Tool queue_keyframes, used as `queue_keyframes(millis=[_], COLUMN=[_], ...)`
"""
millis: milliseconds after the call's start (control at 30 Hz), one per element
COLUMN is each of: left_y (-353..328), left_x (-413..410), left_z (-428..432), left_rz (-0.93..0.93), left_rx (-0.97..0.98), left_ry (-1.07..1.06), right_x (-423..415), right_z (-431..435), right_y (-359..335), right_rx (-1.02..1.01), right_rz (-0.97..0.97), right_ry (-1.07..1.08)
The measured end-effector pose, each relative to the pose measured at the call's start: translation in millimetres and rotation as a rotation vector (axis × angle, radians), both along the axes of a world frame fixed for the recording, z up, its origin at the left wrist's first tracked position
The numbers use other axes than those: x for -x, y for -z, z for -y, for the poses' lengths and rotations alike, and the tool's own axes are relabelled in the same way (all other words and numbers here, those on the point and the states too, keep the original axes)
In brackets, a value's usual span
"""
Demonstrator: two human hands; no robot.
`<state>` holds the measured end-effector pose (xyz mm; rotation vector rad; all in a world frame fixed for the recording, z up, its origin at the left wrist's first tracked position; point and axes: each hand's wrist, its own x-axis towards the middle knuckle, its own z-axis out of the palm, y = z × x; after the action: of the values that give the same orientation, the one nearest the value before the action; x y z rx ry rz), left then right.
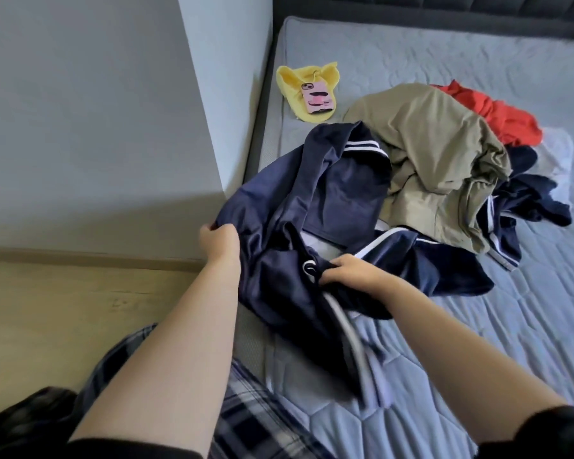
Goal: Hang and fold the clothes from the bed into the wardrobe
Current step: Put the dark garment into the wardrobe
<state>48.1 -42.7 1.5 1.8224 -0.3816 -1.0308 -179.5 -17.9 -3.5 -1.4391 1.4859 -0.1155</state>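
Head view, frame centre: left hand (220, 238) and right hand (347, 270) both grip the navy jacket (312, 207) on the bed (444, 359), pulling it off the pile; spreading for hanging likely follows.

- I have one view only, from the head camera, so no second view shares the scene.
- It looks forward and steeply down over my forearms, close above the bed (478, 326).
- Its wide angle takes in the wall (96, 111) on the left.
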Motion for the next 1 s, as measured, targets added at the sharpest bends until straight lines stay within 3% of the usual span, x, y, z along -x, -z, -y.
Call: queue_keyframes(millis=[100,200,300,367,500,600,633,700,733,800,867,933,1000], left_y=[-1,4,8,9,6,-2,-8,-18,-21,-25,-24,-22,-19], left_x=[1,5,3,2,-1,-1,-2,-14,-25,-52,-69,-63,-44], left_z=[-12,-24,-34,-42,-57,-63,-63,-58,-53,-45,-43,-47,-55], left_rz=[0.324,0.396,0.379,0.393,0.409,0.052,-0.096,-0.275,-0.276,-0.182,-0.095,0.005,0.143], left_rx=[-0.037,-0.135,-0.247,-0.305,-0.332,-0.231,-0.166,-0.043,-0.004,0.008,0.035,0.064,0.033], left_ry=[0.200,0.476,0.629,0.692,0.738,0.593,0.518,0.329,0.225,-0.017,-0.115,0.052,0.379], right_x=[-15,-22,-8,7,19,0,-9,-20,-24,-23,-13,-2,5], right_z=[-22,-32,-33,-37,-43,-59,-64,-70,-69,-64,-60,-57,-54], right_y=[2,-7,-20,-25,-20,-15,-15,-19,-23,-33,-41,-47,-49], right_rx=[0.040,0.233,0.591,0.717,0.486,0.173,0.128,0.180,0.269,0.477,0.667,0.763,0.727], right_rz=[0.197,0.461,0.343,0.218,0.092,0.451,0.487,0.369,0.286,0.162,0.167,0.196,0.244], right_ry=[0.119,0.535,1.033,1.193,0.988,0.685,0.550,0.364,0.353,0.496,0.814,1.096,1.190])
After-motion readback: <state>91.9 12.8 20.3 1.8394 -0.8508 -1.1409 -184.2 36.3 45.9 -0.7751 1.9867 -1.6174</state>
